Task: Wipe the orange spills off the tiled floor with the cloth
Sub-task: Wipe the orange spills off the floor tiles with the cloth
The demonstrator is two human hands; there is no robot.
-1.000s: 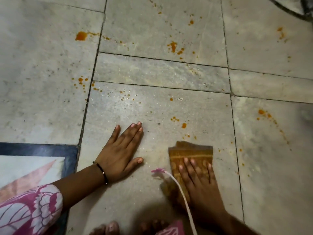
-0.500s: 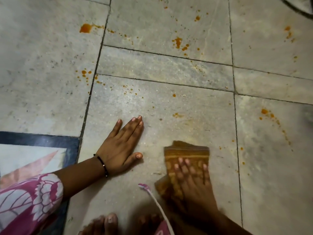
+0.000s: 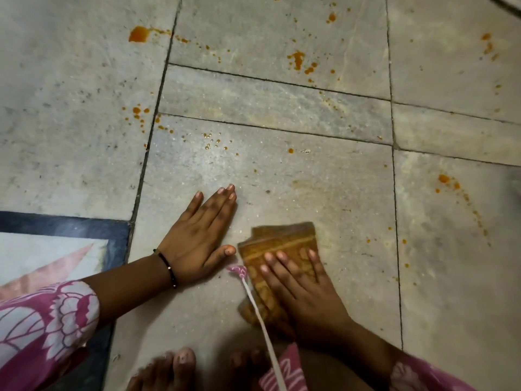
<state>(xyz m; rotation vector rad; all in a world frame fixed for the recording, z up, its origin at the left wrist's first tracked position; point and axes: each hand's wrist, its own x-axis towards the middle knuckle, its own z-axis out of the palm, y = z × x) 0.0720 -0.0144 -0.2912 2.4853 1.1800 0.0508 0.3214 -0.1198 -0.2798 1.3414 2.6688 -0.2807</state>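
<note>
Cloth (image 3: 282, 244): folded, orange-brown patterned, flat on the tiled floor (image 3: 324, 187), just beside the left thumb. Right hand (image 3: 304, 289) presses on it, fingers straight and slightly spread. Left hand (image 3: 200, 238) rests palm-down on bare tile, fingers extended together, thumb out. Orange spills (image 3: 298, 60) dot the tiles beyond and to the right. A pink-tipped drawstring (image 3: 253, 300) hangs across the cloth. No legible writing.

Head camera looks steeply down, close above floor (image 3: 282, 170).
</note>
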